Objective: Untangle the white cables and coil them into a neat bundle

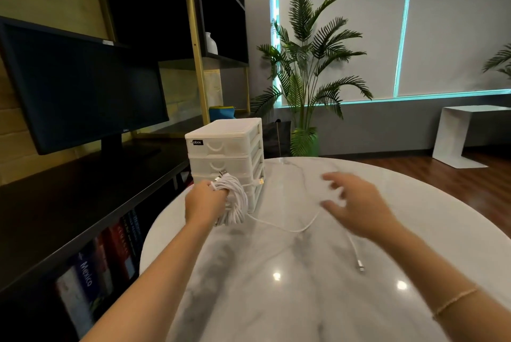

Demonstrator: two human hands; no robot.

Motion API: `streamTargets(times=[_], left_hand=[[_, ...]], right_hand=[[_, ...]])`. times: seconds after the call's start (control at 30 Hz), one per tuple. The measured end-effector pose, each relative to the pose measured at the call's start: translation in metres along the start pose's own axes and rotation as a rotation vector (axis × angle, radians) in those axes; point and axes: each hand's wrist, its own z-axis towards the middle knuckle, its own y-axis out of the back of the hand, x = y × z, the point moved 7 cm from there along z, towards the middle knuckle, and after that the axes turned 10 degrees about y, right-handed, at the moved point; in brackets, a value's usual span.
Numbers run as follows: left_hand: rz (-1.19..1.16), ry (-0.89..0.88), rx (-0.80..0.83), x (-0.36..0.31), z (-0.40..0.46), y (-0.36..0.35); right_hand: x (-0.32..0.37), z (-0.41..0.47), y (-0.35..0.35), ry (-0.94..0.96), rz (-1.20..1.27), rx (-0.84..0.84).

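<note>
1. The left hand [203, 202] grips a coil of white cable [235, 200] wound in loops, held up just in front of the drawer box [225, 148] at the table's left edge.
2. A loose strand [287, 227] runs from the coil across the marble table [276, 300]; its plug end [360, 267] lies flat on the tabletop.
3. The right hand [356, 203] hovers above the strand with fingers spread, blurred, grasping nothing.

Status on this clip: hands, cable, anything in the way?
Left hand grips cable coil. Right hand open, blurred, above loose cable tail. Drawer box right behind the coil.
</note>
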Motion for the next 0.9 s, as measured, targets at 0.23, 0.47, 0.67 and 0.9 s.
streamTargets(times=[0.23,0.47,0.67,0.9], left_hand=[[-0.397,0.322,0.415,0.008,-0.041,-0.054],[-0.570,0.290,0.890,-0.005,-0.073,-0.071],[-0.621,0.219,0.902,-0.010,-0.068,-0.065],[-0.387,-0.073,0.638,-0.027,-0.064,-0.055]], right_hand=[[0.083,-0.008,-0.077,0.005,-0.048,0.145],[0.060,-0.007,-0.066,-0.177,-0.058,0.038],[0.032,-0.010,-0.058,-0.248,0.544,0.067],[0.028,-0.019,-0.056,-0.290,0.865,0.130]])
